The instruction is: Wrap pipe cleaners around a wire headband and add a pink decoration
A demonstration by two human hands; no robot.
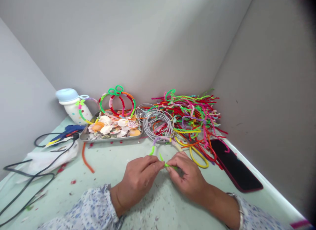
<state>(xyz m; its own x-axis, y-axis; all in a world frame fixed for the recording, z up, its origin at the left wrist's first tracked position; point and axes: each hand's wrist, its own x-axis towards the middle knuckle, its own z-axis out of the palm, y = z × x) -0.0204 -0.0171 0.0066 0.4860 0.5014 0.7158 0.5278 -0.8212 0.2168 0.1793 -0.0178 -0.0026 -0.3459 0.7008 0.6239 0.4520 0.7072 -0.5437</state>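
My left hand [143, 174] and my right hand [186, 174] are close together over the table, fingertips pinched. Between them is a bright green pipe cleaner [167, 165], whose thin free end sticks up beside my right fingertips. A hoop wrapped in purple, yellow, pink and green pipe cleaner [161, 138] arches up behind the hands. Its green left end goes down behind my left hand, and its pale right side passes behind my right hand. My fingers hide the lower part of the hoop.
A metal tray [111, 139] of seashells [118, 126] stands behind, with wrapped hoops [122, 104] above it. Grey wire hoops [158, 124] and a pipe cleaner heap [192, 114] lie rightward. A phone [237, 167] is right; a bottle [75, 106] and black cable [37, 174] are left.
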